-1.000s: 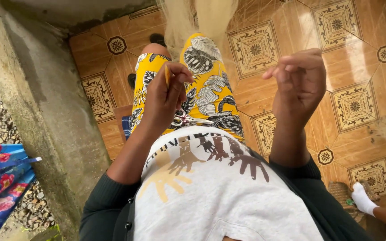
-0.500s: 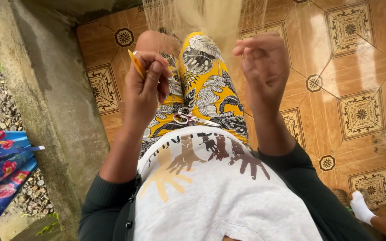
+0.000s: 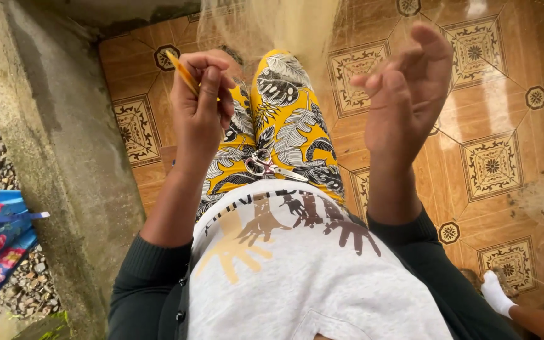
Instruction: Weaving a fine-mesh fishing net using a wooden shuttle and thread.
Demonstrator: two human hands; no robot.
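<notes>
Currently left hand [image 3: 201, 104] pinches a thin yellow netting needle [image 3: 181, 71], tip toward 11 o'clock. Fine pale mesh net [image 3: 284, 25] hangs at 12 o'clock, sheer and limp. Scissors [image 3: 266, 167] rest loose on the lap; could slip off. Right hand [image 3: 407, 94] is half-curled; any held thread can't be made out, so tangling is a risk.

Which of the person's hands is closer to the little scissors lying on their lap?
The left. The left hand, pinching a thin yellow tool, is raised above and just left of the scissors. The right hand is raised farther off to their right.
</notes>
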